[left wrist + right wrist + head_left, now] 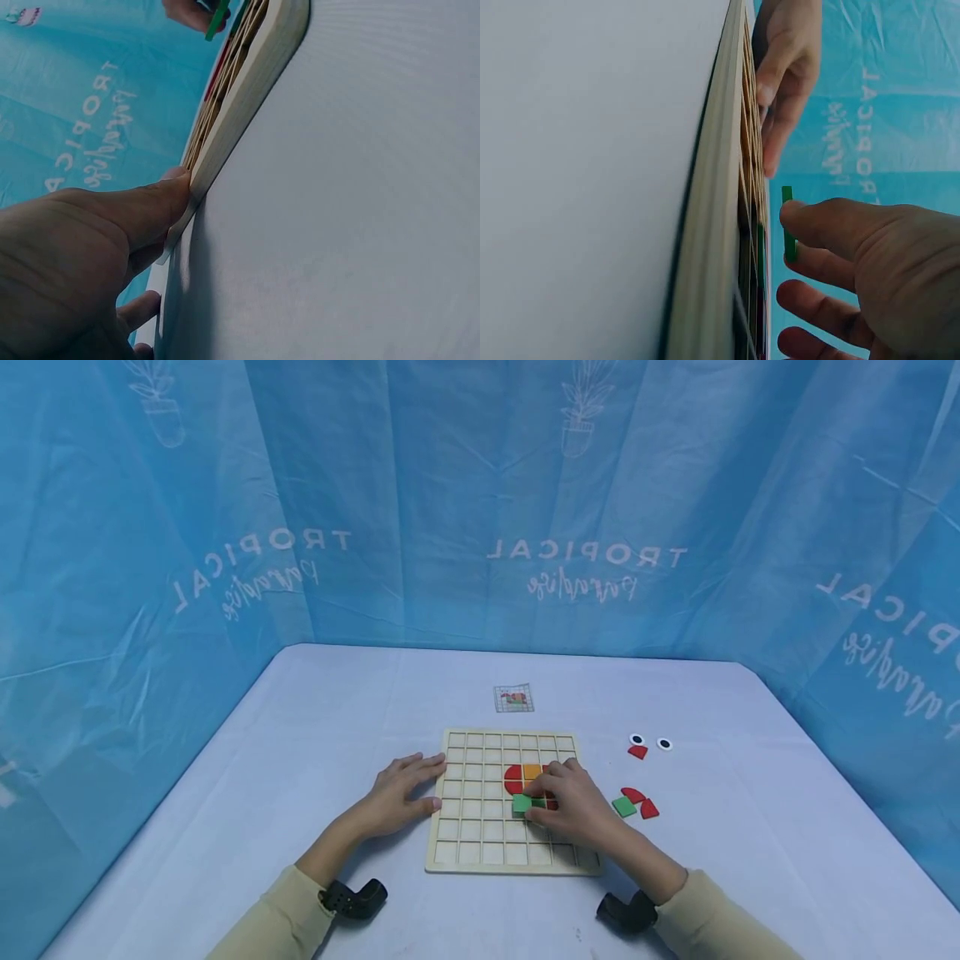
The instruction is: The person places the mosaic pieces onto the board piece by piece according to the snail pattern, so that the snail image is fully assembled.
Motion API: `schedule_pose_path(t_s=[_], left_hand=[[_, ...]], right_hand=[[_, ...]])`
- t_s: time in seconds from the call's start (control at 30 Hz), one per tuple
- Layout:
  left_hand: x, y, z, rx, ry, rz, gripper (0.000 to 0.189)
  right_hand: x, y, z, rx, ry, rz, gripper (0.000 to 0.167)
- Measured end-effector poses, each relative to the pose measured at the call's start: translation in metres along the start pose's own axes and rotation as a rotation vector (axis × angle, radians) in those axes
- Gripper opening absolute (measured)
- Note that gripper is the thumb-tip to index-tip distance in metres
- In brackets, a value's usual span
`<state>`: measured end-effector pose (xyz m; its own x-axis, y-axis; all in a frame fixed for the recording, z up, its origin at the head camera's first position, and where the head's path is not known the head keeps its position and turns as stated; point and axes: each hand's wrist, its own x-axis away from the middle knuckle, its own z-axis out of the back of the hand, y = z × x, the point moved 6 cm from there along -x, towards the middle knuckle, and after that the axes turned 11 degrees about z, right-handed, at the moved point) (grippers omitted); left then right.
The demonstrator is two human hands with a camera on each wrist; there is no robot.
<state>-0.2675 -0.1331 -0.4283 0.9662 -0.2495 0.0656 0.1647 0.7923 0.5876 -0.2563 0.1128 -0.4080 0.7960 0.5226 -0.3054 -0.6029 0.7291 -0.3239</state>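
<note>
A square wooden grid board lies on the table. My left hand rests at its left edge, with thumb and fingertips touching the rim; the left wrist view shows the thumb against the board's side. Over the board's middle, my right hand pinches a green square tile between thumb and fingers. In the right wrist view this tile is seen edge-on, just off the grid. Red pieces and an orange piece sit in the cells beside it, partly hidden by the right hand.
Right of the board lie a green tile, red pieces and two round eye pieces, one near another red piece. A small picture card lies behind the board. A blue curtain hangs around the table.
</note>
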Motion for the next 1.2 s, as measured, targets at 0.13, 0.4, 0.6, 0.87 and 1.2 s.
schedule_pose_path(t_s=[0.13,0.4,0.6,0.87,1.2], left_hand=[[0.000,0.000,0.000,-0.006,0.003,-0.014,0.059],[-0.001,0.000,0.000,-0.002,-0.002,-0.019,0.058],[0.000,0.000,0.000,0.003,-0.002,-0.023,0.058],[-0.001,0.000,-0.001,0.002,-0.001,-0.022,0.059],[-0.001,0.000,0.000,0.006,0.000,-0.024,0.058]], right_hand=[[-0.005,-0.004,-0.006,0.023,-0.014,0.029,0.023],[-0.006,-0.007,-0.010,0.070,-0.025,0.058,0.024],[-0.006,-0.008,-0.009,0.086,-0.029,0.068,0.025],[-0.005,-0.008,0.003,0.051,-0.004,0.043,0.026],[0.015,0.031,0.033,0.077,0.047,-0.123,0.030]])
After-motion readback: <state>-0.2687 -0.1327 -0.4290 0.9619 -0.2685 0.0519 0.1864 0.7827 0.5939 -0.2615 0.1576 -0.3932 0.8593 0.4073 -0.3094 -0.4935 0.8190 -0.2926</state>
